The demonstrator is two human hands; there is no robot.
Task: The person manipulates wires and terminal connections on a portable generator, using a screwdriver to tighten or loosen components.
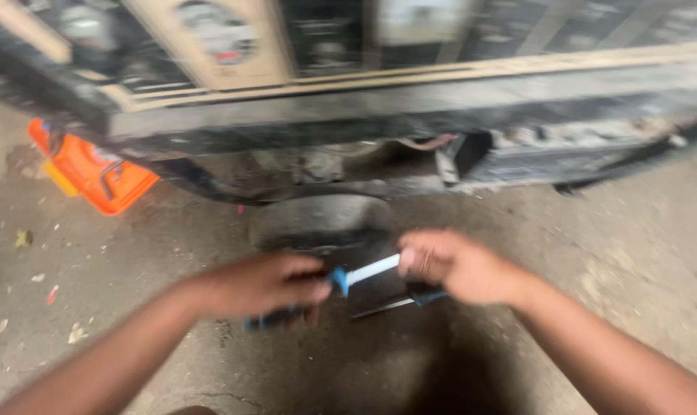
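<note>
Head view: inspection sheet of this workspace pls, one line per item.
Surface: bare concrete floor, dirty and stained.
Job's things: blue-handled tool with pale shaft held between both hands; a second blue-handled tool under the right hand; blurred, type unclear.
Clutter: small scraps on floor.
Grippers: left hand closed on the tool's handle; right hand closed on its shaft end.
Cables: nothing seen.
Surroundings: dark grimy machine body ahead, round dark part beneath it, orange plastic container at left.
</note>
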